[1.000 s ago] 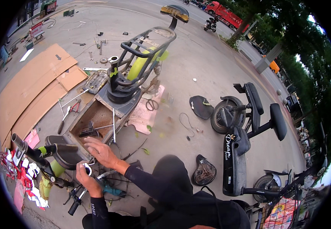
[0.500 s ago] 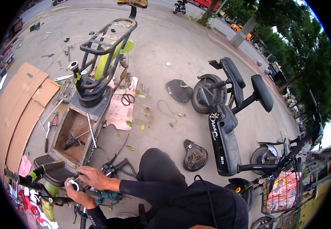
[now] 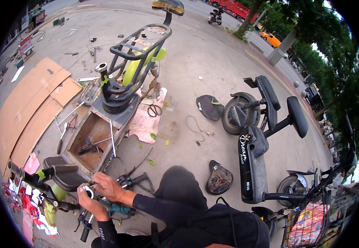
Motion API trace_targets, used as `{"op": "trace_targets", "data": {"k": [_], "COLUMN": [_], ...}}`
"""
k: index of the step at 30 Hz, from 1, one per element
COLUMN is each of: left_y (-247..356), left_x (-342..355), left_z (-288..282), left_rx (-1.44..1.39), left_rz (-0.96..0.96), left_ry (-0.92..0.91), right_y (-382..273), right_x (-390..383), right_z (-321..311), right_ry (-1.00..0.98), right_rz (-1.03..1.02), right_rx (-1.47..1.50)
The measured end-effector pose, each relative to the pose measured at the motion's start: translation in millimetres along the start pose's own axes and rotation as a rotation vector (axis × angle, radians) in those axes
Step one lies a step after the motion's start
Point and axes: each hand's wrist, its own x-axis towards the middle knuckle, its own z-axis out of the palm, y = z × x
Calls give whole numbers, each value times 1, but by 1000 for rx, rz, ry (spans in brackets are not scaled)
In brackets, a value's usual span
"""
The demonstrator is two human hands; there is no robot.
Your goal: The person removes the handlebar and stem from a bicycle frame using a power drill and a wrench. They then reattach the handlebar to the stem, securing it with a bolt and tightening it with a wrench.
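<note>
My left hand (image 3: 94,205) is closed round a part with a pale metal ring (image 3: 88,192) at its end; the rest of it is hidden by my fingers. My right hand (image 3: 112,189) is just beside it, fingertips pinched together near the ring. What they hold is too small to make out. Below my left hand lies a handlebar (image 3: 87,228) with a black grip and lever. A stripped bike frame (image 3: 69,177) with an open battery box (image 3: 80,144) stands just beyond my hands. A teal power tool (image 3: 120,208) lies on the ground, partly behind my right forearm.
Flattened cardboard (image 3: 30,103), pliers (image 3: 72,122) and other tools lie at the left. Scissors (image 3: 154,110) rest on a pink sheet (image 3: 146,130). A saddle (image 3: 219,177) lies right of my knee. A black electric bike (image 3: 251,165) stands further right, with a wire basket (image 3: 307,225).
The whole scene has shifted rightward and slightly down in the view. My right fingers, earlier stretched over the part, are now drawn in and pinched next to the ring.
</note>
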Motion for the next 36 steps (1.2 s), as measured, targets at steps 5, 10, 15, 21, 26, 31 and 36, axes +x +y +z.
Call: {"op": "trace_targets", "data": {"k": [5,10,15,21,26,31,36], "left_y": [7,8,9,11,10,19,21], "left_x": [-5,-6,-4,-1,-1,-4,-6], "left_z": [3,6,5,10,11,15,16], "left_rx": [9,8,36,66,72,66,81], "left_rz": [0,-25,23,72,74,86,132], "left_ry": [-18,0,-28,-17,-42,-37,-50], "right_y": [1,-3,-7,-21,-29,-34,-25], "right_x": [-2,-4,-6,-3,-2,-3,-13], "right_z": [2,5,7,-1,-5,-8,-8], "right_ry": [-6,9,39,-62,-48,-58,-95], "right_rz": [58,140,189,378,460,510,571], "right_rx": [18,40,-8,74,87,83,84]}}
